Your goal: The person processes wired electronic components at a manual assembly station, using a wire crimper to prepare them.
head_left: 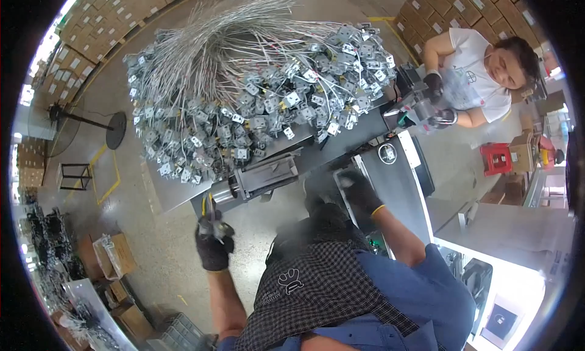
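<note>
My left hand point(213, 250), in a black glove, is closed on a small metal part point(212, 225) with a yellow wire standing up from it. That hand is just below the cylindrical end of a grey bench machine point(267, 175). My right hand point(359, 192), in a dark glove with a yellow cuff, is over the edge of a grey conveyor point(390, 186). Motion smears its fingers, and whether it holds anything is unclear. Beyond the machine, a large heap of small metal bracket-like parts point(262, 107) with long silvery wires point(213, 52) covers the table point(173, 192).
At the right, a co-worker point(481, 77) in dark gloves handles a grey device. A red stool point(496, 158) is on the floor behind. A black pedestal fan point(113, 128) stands at left. Stacked cartons point(122, 16) line the back, and a lit white bench point(512, 290) is at lower right.
</note>
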Tool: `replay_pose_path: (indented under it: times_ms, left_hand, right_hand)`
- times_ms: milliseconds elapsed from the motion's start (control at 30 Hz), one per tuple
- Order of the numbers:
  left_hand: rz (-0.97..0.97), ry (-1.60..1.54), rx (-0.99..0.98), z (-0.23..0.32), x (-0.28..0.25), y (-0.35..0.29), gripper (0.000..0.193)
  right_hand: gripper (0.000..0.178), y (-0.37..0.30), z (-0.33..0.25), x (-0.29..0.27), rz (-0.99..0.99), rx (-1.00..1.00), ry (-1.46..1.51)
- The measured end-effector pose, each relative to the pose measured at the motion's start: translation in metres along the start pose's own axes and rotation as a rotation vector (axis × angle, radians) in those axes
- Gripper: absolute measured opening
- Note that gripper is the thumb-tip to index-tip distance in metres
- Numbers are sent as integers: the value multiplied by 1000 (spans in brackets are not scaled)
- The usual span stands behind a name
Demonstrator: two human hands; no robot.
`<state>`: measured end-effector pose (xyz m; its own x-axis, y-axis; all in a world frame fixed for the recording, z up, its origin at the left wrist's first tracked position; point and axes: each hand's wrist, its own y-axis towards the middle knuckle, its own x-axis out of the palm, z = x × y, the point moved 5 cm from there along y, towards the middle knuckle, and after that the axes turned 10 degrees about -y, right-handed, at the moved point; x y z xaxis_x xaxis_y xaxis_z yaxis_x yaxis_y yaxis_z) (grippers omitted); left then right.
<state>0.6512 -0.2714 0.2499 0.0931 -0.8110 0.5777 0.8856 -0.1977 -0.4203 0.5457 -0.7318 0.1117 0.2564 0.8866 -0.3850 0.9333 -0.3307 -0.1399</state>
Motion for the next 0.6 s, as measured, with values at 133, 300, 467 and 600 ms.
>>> replay_pose_path:
  times_ms: [133, 300, 467, 600]
  left_hand:
    - [-18, 772, 468, -56, -38, -46, 26]
    - [-187, 783, -46, -85, -26, -71, 33]
    - [-223, 1311, 120, -202, -180, -149, 16]
    - [-142, 1204, -654, -284, -279, -254, 44]
  right_hand:
    - [33, -20, -155, 137, -674, -412, -238]
    - [35, -21, -216, 222, -942, -20, 298]
    - [28, -40, -216, 277, -772, 157, 285]
    - [33, -26, -214, 305, -770, 270, 359]
